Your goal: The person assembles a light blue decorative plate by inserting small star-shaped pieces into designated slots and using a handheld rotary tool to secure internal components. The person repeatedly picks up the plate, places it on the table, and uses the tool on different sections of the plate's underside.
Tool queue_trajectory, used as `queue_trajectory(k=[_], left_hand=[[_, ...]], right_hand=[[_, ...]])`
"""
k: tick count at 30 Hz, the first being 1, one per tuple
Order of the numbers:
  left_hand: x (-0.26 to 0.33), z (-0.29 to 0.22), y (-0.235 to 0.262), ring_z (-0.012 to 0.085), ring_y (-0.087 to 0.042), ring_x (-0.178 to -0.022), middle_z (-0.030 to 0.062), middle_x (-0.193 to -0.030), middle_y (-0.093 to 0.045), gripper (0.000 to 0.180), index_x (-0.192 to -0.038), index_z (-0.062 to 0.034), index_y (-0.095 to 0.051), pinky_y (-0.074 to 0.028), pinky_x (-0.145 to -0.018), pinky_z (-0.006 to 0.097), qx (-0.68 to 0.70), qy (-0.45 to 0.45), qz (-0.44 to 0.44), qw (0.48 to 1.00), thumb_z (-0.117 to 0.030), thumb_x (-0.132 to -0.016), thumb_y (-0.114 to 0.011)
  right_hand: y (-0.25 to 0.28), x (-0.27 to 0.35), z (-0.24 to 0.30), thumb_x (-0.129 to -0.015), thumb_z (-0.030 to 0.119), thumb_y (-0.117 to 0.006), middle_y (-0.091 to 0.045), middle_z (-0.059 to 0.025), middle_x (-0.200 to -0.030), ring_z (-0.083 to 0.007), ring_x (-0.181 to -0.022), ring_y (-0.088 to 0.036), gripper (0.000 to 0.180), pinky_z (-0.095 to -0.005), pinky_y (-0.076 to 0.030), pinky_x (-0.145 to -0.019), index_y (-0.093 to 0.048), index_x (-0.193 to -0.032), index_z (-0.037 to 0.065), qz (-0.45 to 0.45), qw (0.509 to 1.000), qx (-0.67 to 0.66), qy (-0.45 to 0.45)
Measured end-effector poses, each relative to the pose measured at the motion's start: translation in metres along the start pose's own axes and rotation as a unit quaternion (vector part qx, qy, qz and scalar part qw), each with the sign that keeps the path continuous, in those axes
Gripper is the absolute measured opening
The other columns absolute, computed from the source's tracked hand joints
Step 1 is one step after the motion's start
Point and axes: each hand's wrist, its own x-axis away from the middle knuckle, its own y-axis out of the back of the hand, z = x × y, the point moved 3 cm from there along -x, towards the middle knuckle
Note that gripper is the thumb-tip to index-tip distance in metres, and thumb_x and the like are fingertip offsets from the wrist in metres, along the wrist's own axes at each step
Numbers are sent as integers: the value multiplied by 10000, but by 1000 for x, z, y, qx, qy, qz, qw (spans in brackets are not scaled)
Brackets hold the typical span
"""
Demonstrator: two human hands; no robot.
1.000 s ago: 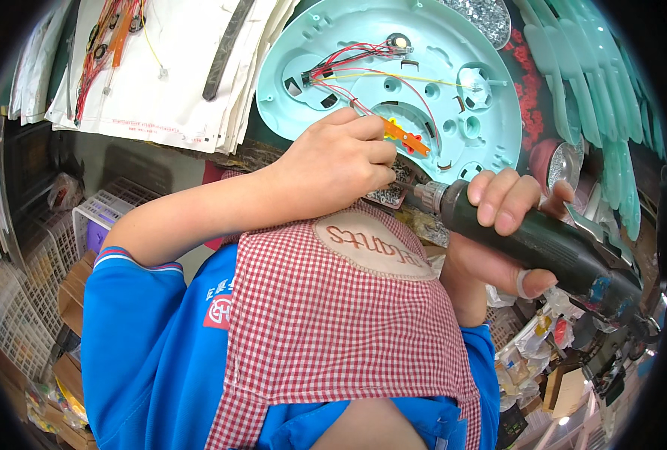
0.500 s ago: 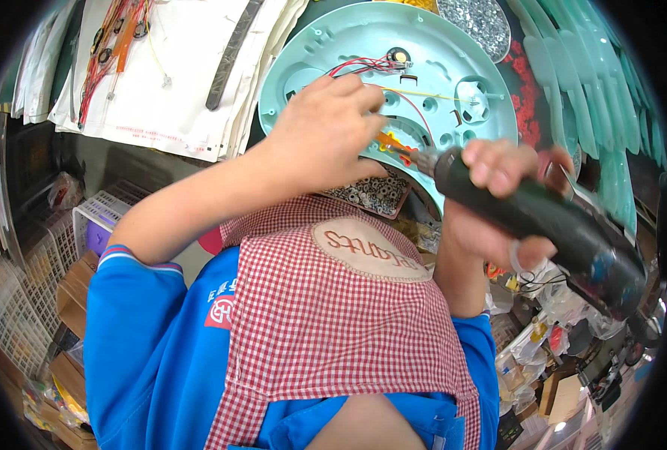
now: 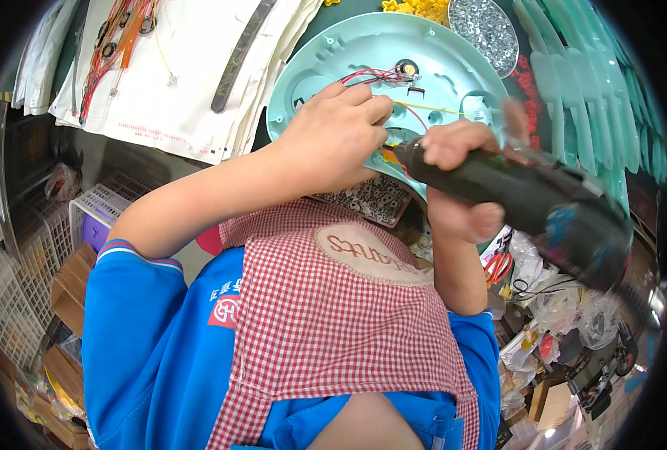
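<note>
Disc: round teal plate, flat on the bench ahead of you.
Left hand: your fingers pinch together at its wires.
Right hand: clamped around the driver, tip at the disc's near edge.
Room: tray of washers just under both hands.

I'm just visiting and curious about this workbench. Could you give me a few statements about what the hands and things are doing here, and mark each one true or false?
1. The right hand holds a dark electric screwdriver. True.
2. The round plastic housing is bright red. False: it is pale turquoise.
3. The left hand rests on the housing, near its red and yellow wires. True.
4. The tray of small metal washers lies on top of the white sheets. False: it sits just below the housing, in front of the apron.
5. The person wears a red-and-white checked apron over a blue shirt. True.
</note>
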Motion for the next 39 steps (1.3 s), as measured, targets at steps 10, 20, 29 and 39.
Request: queue_trajectory(k=[10, 20, 29, 39], left_hand=[[-66, 43, 17, 204, -589, -956, 24, -930, -595, 168, -917, -108, -615, -491, -817, 345, -168, -69, -85, 980, -160, -770, -679], [-63, 41, 28, 221, -652, -635, 61, -711, -676, 189, -958, -80, -724, -519, -588, 313, 42, 3, -7, 999, -128, -775, -741], [-65, 41, 31, 258, -682, -666, 106, -718, -702, 262, -1005, -97, -733, -545, -645, 352, 84, 111, 39, 990, -164, -753, -758], [-84, -17, 30, 81, -665, -690, 66, -763, -714, 268, -1036, -17, -694, -522, -621, 250, 476, 192, 255, 819, -3, -772, -733]], right_hand=[[100, -96, 21, -864, 565, -568, -608, -146, -810, -261, -722, -580, 764, -431, -480, -748, -408, -1346, -5, -127, 976, -15, 177], [151, -121, -7, -845, 496, -630, -619, -158, -752, -282, -739, -616, 721, -439, -515, -773, -412, -1273, -41, -189, 946, 174, 196], [153, -113, 15, -817, 589, -618, -601, -122, -788, -268, -754, -583, 725, -467, -487, -814, -450, -1281, 58, -201, 953, 124, 189], [138, -52, 44, -843, 593, -608, -629, -160, -842, -273, -732, -602, 807, -442, -484, -750, -408, -1348, -4, -97, 959, -74, 256]])
